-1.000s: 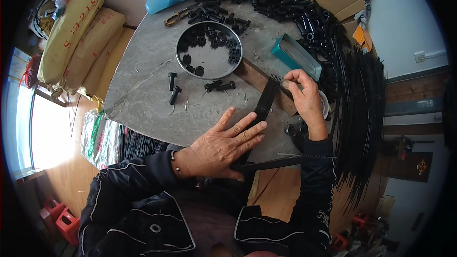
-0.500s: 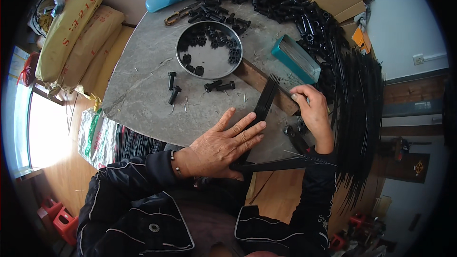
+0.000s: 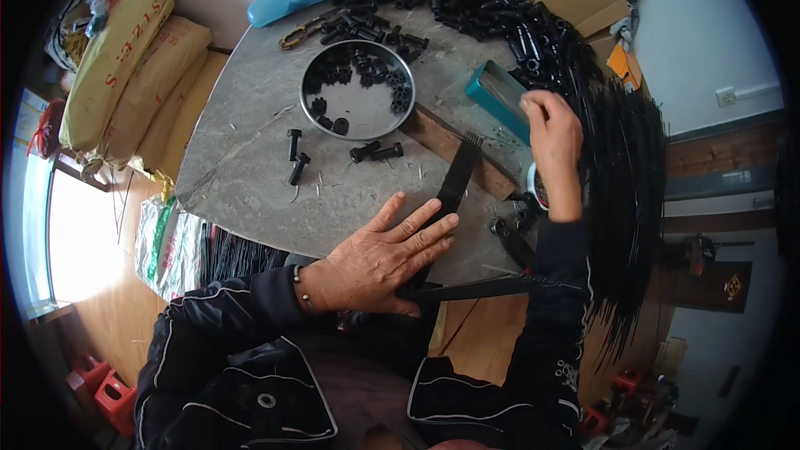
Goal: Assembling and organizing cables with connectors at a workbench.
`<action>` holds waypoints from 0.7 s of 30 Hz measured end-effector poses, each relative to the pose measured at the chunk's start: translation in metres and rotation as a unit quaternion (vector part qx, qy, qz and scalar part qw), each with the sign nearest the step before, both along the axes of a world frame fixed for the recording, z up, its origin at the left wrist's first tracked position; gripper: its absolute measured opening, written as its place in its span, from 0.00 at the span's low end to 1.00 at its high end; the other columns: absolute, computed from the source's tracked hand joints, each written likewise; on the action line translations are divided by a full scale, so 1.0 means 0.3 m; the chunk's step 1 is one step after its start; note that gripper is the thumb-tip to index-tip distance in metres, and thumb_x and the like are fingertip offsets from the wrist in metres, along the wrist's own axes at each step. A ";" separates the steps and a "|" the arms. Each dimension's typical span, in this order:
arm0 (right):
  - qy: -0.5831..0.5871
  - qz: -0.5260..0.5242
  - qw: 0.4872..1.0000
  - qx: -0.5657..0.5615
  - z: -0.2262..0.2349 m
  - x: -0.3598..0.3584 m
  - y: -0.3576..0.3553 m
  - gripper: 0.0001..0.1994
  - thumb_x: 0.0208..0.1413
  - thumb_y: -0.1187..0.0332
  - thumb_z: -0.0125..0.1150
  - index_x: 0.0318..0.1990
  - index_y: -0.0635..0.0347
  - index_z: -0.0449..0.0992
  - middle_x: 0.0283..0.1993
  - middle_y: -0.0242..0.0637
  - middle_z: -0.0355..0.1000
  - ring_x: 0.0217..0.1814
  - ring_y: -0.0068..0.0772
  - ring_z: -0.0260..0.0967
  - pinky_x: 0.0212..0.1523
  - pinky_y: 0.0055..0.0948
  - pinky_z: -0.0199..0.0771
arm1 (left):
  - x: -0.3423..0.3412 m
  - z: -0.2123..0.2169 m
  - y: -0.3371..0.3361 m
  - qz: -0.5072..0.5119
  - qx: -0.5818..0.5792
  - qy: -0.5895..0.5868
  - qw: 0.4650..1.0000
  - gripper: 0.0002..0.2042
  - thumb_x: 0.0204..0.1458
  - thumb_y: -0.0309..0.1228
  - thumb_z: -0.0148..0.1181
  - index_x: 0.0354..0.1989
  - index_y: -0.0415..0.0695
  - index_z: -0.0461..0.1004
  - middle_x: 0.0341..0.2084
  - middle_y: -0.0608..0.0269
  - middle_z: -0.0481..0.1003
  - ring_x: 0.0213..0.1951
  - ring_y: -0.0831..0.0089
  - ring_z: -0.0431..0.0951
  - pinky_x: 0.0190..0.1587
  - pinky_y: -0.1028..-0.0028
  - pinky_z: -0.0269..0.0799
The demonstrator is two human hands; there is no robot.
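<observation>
My left hand (image 3: 367,262) lies flat with fingers stretched, pressing on a flat black bundle of thin strips (image 3: 459,172) at the near table edge. The bundle's far end fans into thin tips beside a brown wooden bar (image 3: 492,178). Curled closed with fingertips together, my right hand (image 3: 554,137) is over the near right end of a teal open box (image 3: 487,93) of thin silvery pieces. Whatever it pinches, if anything, is too small to make out. Below my right wrist a round white-rimmed container (image 3: 536,185) shows in part. Another black strip (image 3: 475,288) runs along the near edge.
A round metal-rimmed tray (image 3: 357,121) holds small black fluted parts. Several black bolt-like pieces (image 3: 298,168) lie on the grey table (image 3: 242,158). Black tubular parts (image 3: 492,21) heap at the back, long black rods (image 3: 625,200) at right. A blue case (image 3: 292,2) and pliers (image 3: 304,33) lie far left.
My right hand has moved away from the wooden bar, up to the teal box, uncovering the white-rimmed container. My left hand stays on the black bundle. The view has shifted slightly.
</observation>
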State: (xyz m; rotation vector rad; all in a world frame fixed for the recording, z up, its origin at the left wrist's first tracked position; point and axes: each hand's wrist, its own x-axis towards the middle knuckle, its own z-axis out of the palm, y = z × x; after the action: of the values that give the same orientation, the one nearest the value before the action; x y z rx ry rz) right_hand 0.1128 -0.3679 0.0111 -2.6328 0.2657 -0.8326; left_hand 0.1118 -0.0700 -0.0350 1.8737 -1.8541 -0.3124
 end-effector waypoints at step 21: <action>0.153 0.081 0.981 0.090 -0.034 -0.210 0.030 0.07 0.50 0.78 0.58 0.37 0.64 0.78 0.32 0.38 0.73 0.33 0.34 0.71 0.36 0.28 0.69 | -0.029 -0.002 0.028 -0.025 0.012 0.004 1.000 0.49 0.37 0.60 0.64 0.66 0.40 0.57 0.69 0.54 0.47 0.72 0.58 0.40 0.69 0.45 0.30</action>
State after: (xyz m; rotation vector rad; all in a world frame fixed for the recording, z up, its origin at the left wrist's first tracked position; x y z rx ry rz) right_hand 0.0499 -0.3588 0.0010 -2.5607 0.1922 -0.3325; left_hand 0.1030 -0.0617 -0.0356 1.8410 -1.9007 -0.3598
